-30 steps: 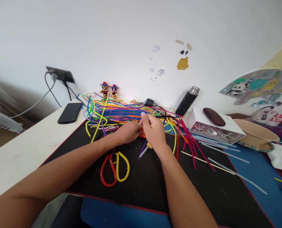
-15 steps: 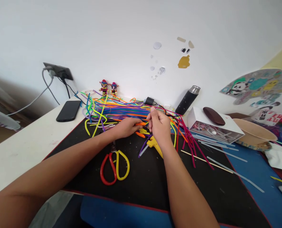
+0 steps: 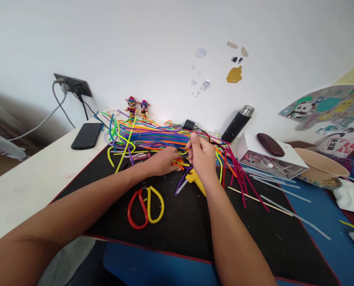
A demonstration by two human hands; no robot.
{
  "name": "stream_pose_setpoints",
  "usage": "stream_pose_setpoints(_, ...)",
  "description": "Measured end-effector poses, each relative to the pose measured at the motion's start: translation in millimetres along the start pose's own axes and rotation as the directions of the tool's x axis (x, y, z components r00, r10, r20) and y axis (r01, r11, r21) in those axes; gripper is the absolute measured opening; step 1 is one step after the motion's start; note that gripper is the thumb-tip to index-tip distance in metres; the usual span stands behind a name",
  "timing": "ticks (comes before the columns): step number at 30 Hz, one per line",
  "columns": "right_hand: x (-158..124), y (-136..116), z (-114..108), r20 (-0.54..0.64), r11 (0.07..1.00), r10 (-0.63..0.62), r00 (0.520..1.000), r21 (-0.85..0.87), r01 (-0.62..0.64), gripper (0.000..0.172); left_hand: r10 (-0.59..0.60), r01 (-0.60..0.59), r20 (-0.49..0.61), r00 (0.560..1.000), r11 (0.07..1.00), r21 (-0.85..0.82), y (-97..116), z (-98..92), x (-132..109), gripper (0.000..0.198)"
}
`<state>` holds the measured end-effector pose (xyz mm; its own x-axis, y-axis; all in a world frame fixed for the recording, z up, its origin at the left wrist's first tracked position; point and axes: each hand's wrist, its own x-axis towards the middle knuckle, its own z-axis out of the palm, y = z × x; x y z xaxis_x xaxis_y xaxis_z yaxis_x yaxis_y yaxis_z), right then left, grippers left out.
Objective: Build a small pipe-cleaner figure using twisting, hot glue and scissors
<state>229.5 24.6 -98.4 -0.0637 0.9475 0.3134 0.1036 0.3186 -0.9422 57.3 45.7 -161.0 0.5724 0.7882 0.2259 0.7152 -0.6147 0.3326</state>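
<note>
Hands were apart, small gap between. Left hand [image 3: 166,161] sat palm-down at the short orange and yellow pipe cleaner pieces [image 3: 180,163], fingers around their near end; couldn't tell if it gripped any. Right hand [image 3: 202,155] was just right of them, thumb against curled fingers; couldn't tell if anything was pinched inside. Pieces lay on the black mat [image 3: 177,234], in front of the long multicolored pipe cleaner pile [image 3: 165,138].

Yellow glue gun [image 3: 197,182] lay by the right wrist, partly hidden, translucent stick poking out. Red-and-yellow-handled scissors [image 3: 149,204] lay near the left forearm, blades hidden. Magenta pipe cleaners [image 3: 243,180] and wooden skewer [image 3: 260,201] were off right; black flask [image 3: 236,126] leaned behind.
</note>
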Motion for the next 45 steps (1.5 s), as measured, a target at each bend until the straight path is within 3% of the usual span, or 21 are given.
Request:
stream_pose_setpoints(6, 0, 1, 0, 0.002, 1.0, -0.011, 1.0, -0.015, 0.011, 0.056, -0.1, 0.098, -0.008, 0.995, 0.988, -0.115, 3, -5.9, 3, 0.015)
stream_pose_setpoints(9, 1, 0, -1, -0.007, 1.0, -0.009, 1.0, -0.008, 0.009, 0.056, -0.195, 0.18, -0.033, 0.98, 0.949, -0.26, -1, -16.1, 3, 0.018)
stream_pose_setpoints(12, 1, -1, -1, -0.005, 1.0, -0.011, 1.0, -0.022, 0.011, 0.057, -0.215, 0.187, -0.049, 0.975, 0.924, -0.334, -5, -20.0, 3, 0.025)
stream_pose_setpoints(19, 0, -1, 1, -0.001, 0.998, -0.03, 1.0, -0.058, 0.03, 0.058, -0.13, 0.109, -0.027, 0.991, 0.916, -0.387, 0, -17.2, 3, 0.028)
stream_pose_setpoints(22, -1, 2, 1, 0.005, 0.999, -0.024, 1.0, -0.048, 0.024, 0.056, -0.069, 0.055, -0.033, 0.997, 0.947, -0.317, 2, -20.8, 3, 0.022)
stream_pose_setpoints(25, -2, 5, 2, 0.021, 0.997, -0.034, 0.999, -0.075, 0.035, 0.055, -0.091, 0.069, -0.084, 0.992, 0.971, -0.229, 4, -22.8, 2, 0.017)
stream_pose_setpoints(30, -5, 7, 5, 0.055, 0.989, -0.055, 0.997, -0.131, 0.061, 0.056, 0.007, -0.003, 0.019, 1.0, 0.975, -0.221, 12, -20.3, 0, 0.019)
stream_pose_setpoints(32, -5, 7, 5, 0.063, 0.989, -0.059, 0.996, -0.134, 0.067, 0.056, 0.02, -0.019, 0.003, 1.0, 0.976, -0.216, 12, -21.9, 0, 0.018)
stream_pose_setpoints(36, -5, 7, 4, 0.047, 0.988, -0.047, 0.998, -0.144, 0.054, 0.056, -0.093, 0.076, -0.107, 0.99, 0.985, -0.153, -6, -38.0, 2, 0.021)
stream_pose_setpoints(40, -5, 5, 3, 0.019, 0.993, -0.03, 0.999, -0.111, 0.032, 0.057, -0.27, 0.268, -0.243, 0.932, 0.963, -0.041, -45, -61.1, -2, 0.026)
stream_pose_setpoints(42, -5, 5, 4, 0.015, 0.994, -0.025, 1.0, -0.106, 0.027, 0.056, -0.317, 0.339, -0.253, 0.914, 0.94, 0.044, -63, -67.7, -6, 0.025)
stream_pose_setpoints(45, -6, 6, 5, 0.026, 0.99, -0.04, 0.999, -0.135, 0.043, 0.055, -0.307, 0.344, -0.21, 0.928, 0.922, 0.175, -79, -67.0, -11, 0.023)
